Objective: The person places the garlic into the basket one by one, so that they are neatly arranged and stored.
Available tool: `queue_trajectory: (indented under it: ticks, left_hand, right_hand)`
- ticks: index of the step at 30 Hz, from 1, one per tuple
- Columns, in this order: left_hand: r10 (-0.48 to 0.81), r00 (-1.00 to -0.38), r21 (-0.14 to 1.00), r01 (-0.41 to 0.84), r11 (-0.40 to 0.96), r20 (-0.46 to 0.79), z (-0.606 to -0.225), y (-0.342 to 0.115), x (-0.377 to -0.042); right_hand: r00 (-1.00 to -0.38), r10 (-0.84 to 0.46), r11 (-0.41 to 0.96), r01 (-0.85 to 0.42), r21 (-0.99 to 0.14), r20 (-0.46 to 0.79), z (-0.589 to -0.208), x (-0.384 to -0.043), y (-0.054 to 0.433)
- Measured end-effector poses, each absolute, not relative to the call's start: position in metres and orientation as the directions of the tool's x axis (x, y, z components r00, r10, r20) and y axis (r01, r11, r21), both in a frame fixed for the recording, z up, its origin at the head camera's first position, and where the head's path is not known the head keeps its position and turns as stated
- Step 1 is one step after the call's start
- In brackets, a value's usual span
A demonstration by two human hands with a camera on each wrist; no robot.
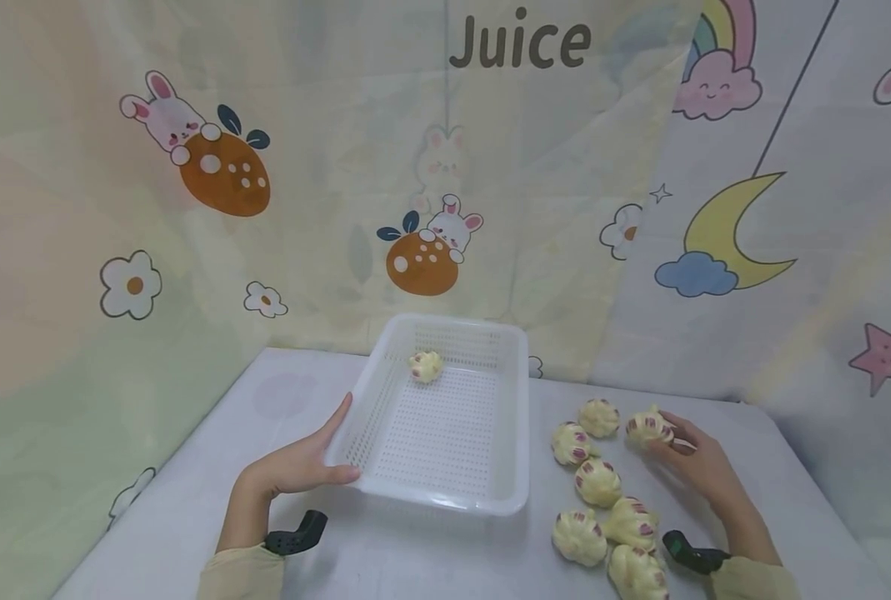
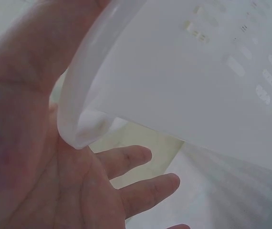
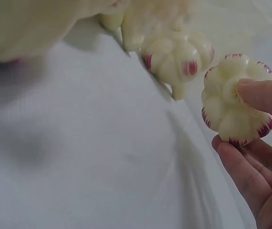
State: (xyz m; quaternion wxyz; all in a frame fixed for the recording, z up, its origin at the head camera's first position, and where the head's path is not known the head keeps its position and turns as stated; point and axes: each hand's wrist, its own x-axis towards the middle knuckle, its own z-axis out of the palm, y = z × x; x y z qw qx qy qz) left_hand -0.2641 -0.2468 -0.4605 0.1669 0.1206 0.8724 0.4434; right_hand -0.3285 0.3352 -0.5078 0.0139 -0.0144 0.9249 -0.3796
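Observation:
A white perforated plastic basket stands in the middle of the table, with one garlic bulb near its far left corner. My left hand grips the basket's left edge near the front corner; in the left wrist view, the rim sits between thumb and fingers. On the right, my right hand pinches a cream garlic bulb with purple streaks, thumb on its root end and fingertips at its other side. Several more bulbs lie between the basket and that hand.
A white cloth covers the table. Behind it hangs a printed curtain with cartoon rabbits and flowers. Dark devices are strapped at the left wrist and right wrist.

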Motion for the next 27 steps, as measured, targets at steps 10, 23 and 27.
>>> queue_trajectory:
  ticks: [10, 23, 27]
  left_hand:
    - [0.36, -0.913, 0.814, 0.057, 0.579, -0.193, -0.457, -0.247, -0.263]
    - [0.362, -0.913, 0.821, 0.057, 0.569, -0.188, -0.459, -0.247, -0.264]
    - [0.361, -0.913, 0.82, 0.053, 0.569, -0.191, -0.459, -0.247, -0.264]
  right_hand:
    - [-0.999, -0.037, 0.692, -0.051, -0.72, 0.035, -0.495, -0.326, 0.331]
    - [-0.998, 0.002, 0.65, -0.041, -0.759, 0.056, -0.481, -0.322, 0.324]
    - [-0.999, 0.018, 0.632, -0.023, -0.775, 0.044, -0.478, -0.322, 0.323]
